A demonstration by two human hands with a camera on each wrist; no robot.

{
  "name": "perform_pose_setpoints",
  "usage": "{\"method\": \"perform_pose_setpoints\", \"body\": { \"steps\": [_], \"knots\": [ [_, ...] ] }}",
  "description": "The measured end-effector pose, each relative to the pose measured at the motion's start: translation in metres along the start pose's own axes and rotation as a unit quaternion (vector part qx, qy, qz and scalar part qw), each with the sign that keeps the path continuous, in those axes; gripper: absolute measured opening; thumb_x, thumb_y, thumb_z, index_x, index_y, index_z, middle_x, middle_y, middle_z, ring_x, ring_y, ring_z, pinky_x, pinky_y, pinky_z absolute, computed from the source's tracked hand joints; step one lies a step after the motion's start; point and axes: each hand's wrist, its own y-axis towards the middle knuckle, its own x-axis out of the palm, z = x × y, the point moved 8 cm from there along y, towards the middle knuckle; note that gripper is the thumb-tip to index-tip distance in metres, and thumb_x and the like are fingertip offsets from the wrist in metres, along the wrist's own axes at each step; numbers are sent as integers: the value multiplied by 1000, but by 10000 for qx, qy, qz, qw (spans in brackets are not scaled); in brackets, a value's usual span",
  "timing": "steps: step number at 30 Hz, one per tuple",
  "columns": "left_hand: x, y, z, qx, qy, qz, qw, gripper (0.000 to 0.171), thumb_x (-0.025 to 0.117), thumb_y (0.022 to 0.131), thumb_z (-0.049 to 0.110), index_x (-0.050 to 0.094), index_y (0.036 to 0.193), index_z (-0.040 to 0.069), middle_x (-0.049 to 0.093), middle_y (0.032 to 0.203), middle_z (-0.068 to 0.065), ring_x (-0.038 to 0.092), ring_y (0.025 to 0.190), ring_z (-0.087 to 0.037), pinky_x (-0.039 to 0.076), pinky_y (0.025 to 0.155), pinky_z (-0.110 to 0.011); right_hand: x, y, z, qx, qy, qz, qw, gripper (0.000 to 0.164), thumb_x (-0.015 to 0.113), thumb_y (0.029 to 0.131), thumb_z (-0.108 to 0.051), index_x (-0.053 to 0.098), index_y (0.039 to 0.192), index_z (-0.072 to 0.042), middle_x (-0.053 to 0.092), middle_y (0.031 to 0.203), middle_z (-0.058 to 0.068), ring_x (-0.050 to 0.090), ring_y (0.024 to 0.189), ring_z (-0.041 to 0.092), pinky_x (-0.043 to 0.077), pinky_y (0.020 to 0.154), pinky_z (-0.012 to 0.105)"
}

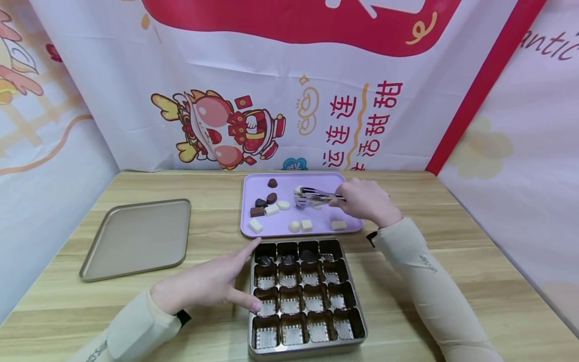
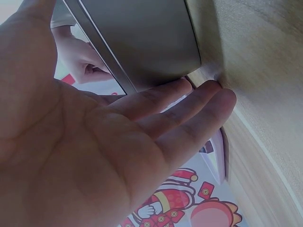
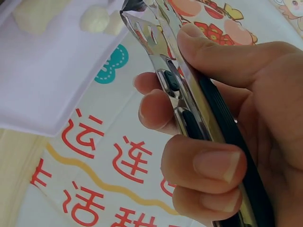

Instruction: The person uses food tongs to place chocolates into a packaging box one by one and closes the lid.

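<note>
My right hand (image 1: 366,198) grips metal serving tongs (image 1: 316,193) by their dark-lined handles, thumb along one arm, as the right wrist view shows. The tongs' tips are over the lilac tray (image 1: 316,180), at a white chocolate (image 1: 297,190); whether they pinch it I cannot tell. Below the tray stands a metal box (image 1: 312,351) with a compartmented insert, its far row holding dark chocolates (image 1: 309,256). My left hand (image 1: 212,281) lies along the box's left side, fingers extended, thumb at the rim. In the left wrist view its fingers (image 2: 189,127) are straight beside the box wall (image 2: 147,42).
Dark chocolates (image 1: 257,212) and white chocolates (image 1: 339,225) are scattered on the lilac tray. A flat bronze-coloured tray (image 1: 140,239) lies on the wooden table (image 1: 217,216) at the left. A printed cloth backdrop (image 1: 253,60) rises behind the table.
</note>
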Motion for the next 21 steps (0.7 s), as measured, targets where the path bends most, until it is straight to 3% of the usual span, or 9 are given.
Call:
{"method": "perform_pose_setpoints", "body": {
  "steps": [9, 15, 21],
  "knots": [
    [1, 0, 0, -17, -40, -30, 10000, 128, 78, 68, 62, 0, 159, 15, 24, 155, -23, 28, 140, -39, 21, 114, -53, 6, 1, 0, 17, 12, -165, 9999, 39, 69, 93, -39, 56, 64, -17, 49, 57, -2, 45, 51, 14, 39, 45, 32],
    [1, 0, 1, 24, 39, -3, 10000, 128, 78, 68, 62, 0, 159, 15, 27, 153, -26, 31, 138, -39, 23, 114, -53, 12, 3, -1, 140, 76, -259, 9995, 40, 67, 94, -41, 56, 64, -16, 48, 57, -1, 44, 50, 14, 38, 44, 31],
    [1, 0, 0, 29, 61, 14, 10000, 129, 77, 67, 63, 1, 159, 14, 28, 152, -27, 33, 138, -39, 23, 114, -53, 13, 4, -6, 97, -42, -127, 9999, 39, 67, 95, -39, 56, 64, -16, 47, 56, -2, 43, 48, 13, 37, 43, 30]
  ]
}}
